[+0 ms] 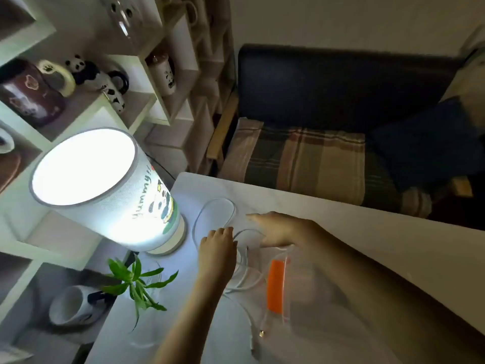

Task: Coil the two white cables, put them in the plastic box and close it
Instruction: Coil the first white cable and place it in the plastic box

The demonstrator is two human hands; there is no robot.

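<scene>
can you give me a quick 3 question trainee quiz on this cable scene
1. True or false: the lamp is lit.
2. What colour is the clip on the plastic box? A green, B orange, C black
3. Which of the hands touches the white cable loop near the lamp?

Key: 1 true. 2 B, the orange clip. 3 The left hand; the right hand is spread flat beside it.

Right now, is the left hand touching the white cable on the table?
Touching. In the head view the left hand's fingers lie on the white cable where its loop runs under them, with no gap visible.
</scene>
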